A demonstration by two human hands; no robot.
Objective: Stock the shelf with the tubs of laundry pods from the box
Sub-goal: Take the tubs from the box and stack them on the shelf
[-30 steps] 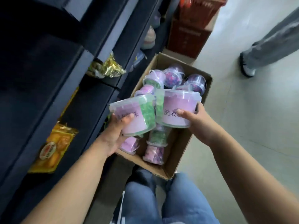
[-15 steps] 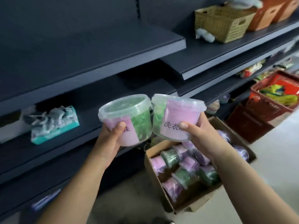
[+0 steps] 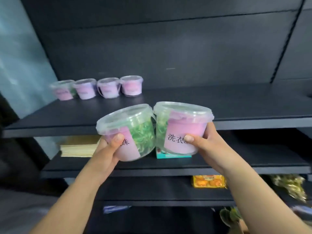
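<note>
My left hand (image 3: 108, 149) grips a clear tub of green laundry pods (image 3: 133, 130) with a pink label. Beside it, my right hand (image 3: 207, 144) grips a second tub (image 3: 182, 127) of the same kind; the two tubs touch side by side. Both are held in the air just in front of the dark top shelf (image 3: 219, 105), near its front edge. A row of several pink-labelled tubs (image 3: 99, 87) stands at the back left of that shelf. The box is out of view.
Lower shelves hold a stack of tan paper goods (image 3: 79, 146), a teal pack (image 3: 168, 155) behind the tubs, an orange snack pack (image 3: 209, 181) and gold-wrapped items (image 3: 290, 186). A grey-blue wall (image 3: 22, 56) borders the shelf unit on the left.
Both hands lifted the two tubs from over the box up to the level of the top shelf. My view swung from the floor and box to face the shelves.
</note>
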